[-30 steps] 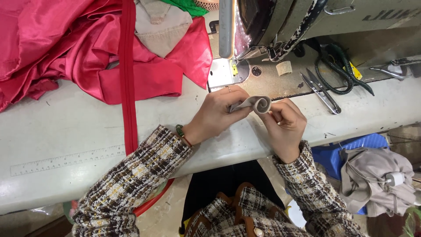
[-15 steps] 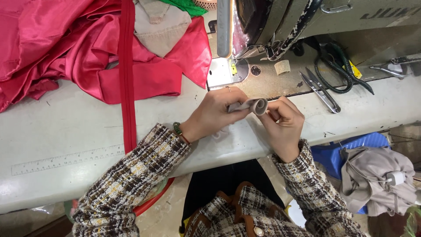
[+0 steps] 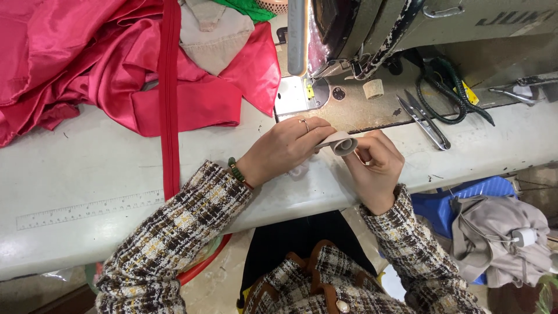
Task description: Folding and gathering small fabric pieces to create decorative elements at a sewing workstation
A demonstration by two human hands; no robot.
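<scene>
A small beige strip of fabric [image 3: 340, 142], curled into a loop, is pinched between both hands on the white sewing table [image 3: 87, 168]. My left hand [image 3: 285, 148], with a ring and a green bead bracelet, grips its left end. On the loop's right side my right hand [image 3: 378, 166] is closed around it. Both hands lie just in front of the sewing machine's metal plate [image 3: 293, 96] and needle area.
A sewing machine [image 3: 407, 35] stands at the back. Thread snips [image 3: 424, 122], black-handled scissors [image 3: 456, 93] and a small spool [image 3: 373, 89] lie on its bed. Red satin fabric [image 3: 87, 64] and a red zipper [image 3: 170, 104] cover the left. A blue bin with grey cloth [image 3: 494, 232] sits lower right.
The hands and the curled strip have shifted slightly toward the machine, and the loop has been turned a little between the fingers.
</scene>
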